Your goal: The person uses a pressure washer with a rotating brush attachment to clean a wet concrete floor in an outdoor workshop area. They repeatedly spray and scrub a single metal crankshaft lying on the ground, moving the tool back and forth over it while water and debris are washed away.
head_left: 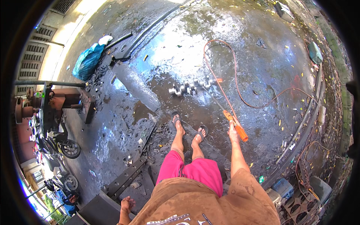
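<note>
My right hand is closed around the orange handle of a spray gun with a long thin lance. The lance slants away to the upper left, toward a metal crankshaft lying on the wet ground ahead of my feet. An orange hose runs from the gun, loops over the ground and goes off to the right. At the lower left my left hand hangs beside my body, fingers loosely curled and apart, holding nothing.
A flat metal plate lies left of the crankshaft. Beyond it sits a blue bag. A steel beam lies near my left foot. Motorcycles stand at left. Jugs and metal parts crowd the lower right.
</note>
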The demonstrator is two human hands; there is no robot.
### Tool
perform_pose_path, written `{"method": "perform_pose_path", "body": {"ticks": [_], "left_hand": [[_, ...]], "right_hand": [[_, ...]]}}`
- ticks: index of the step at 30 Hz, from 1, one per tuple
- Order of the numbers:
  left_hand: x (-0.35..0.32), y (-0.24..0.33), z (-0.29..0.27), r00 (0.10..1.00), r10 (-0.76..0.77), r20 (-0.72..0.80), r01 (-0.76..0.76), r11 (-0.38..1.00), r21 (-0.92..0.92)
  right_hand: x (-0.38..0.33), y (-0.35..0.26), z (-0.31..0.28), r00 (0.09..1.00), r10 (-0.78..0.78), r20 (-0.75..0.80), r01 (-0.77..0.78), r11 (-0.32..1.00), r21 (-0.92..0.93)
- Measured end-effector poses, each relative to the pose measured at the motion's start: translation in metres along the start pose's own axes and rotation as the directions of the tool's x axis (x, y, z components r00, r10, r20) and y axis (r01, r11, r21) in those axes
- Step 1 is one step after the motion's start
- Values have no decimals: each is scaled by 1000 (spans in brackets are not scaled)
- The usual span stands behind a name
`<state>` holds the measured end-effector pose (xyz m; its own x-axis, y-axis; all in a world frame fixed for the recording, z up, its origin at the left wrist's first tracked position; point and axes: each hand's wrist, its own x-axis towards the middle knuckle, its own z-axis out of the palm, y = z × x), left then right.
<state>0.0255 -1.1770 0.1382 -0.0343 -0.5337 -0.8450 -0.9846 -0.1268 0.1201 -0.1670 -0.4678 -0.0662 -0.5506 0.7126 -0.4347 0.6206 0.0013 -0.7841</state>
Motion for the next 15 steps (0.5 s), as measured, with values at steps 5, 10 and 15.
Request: {"method": "perform_pose_path", "body": {"ticks": [5, 10, 15], "left_hand": [[3, 5, 7, 1000, -5, 22, 4, 1000, 25], [6, 8, 10, 1000, 4, 18, -5, 999, 38], [8, 7, 8, 1000, -21, 0, 21, 999, 37]], "right_hand": [[-7, 9, -11, 967, -252, -35, 252, 968, -22], [-8, 12, -17, 966, -257, -38, 253, 963, -94], [-15, -1, -25, 993, -111, -42, 105, 985, -135]]}}
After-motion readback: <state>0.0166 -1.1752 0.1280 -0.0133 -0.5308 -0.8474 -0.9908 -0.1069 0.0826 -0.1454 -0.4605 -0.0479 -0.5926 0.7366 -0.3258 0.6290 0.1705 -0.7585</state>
